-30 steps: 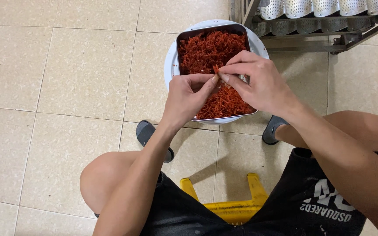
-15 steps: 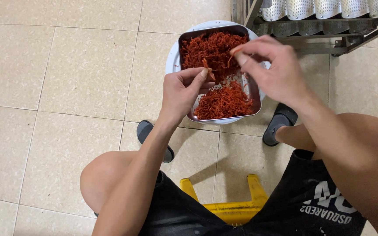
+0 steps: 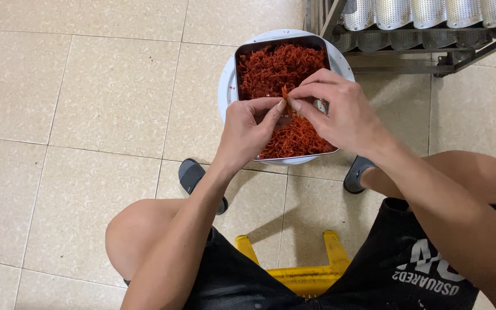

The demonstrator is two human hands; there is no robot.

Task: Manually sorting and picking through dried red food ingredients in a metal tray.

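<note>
A yellow stool (image 3: 305, 275) sits nearest, under the person. Above the metal tray (image 3: 242, 54) of red shreds (image 3: 276, 69), the left hand (image 3: 248, 132) and right hand (image 3: 340, 112) pinch one red strip (image 3: 285, 93) together between fingertips. A metal rack (image 3: 420, 28) stands beyond.

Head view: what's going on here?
A person sits on a low yellow stool over a tiled floor, both hands above a square metal tray heaped with red shredded strands. The tray sits in a white round basin. The left hand and right hand meet fingertip to fingertip, pinching one small reddish-orange strand between them. A metal rack of perforated trays stands behind.
</note>
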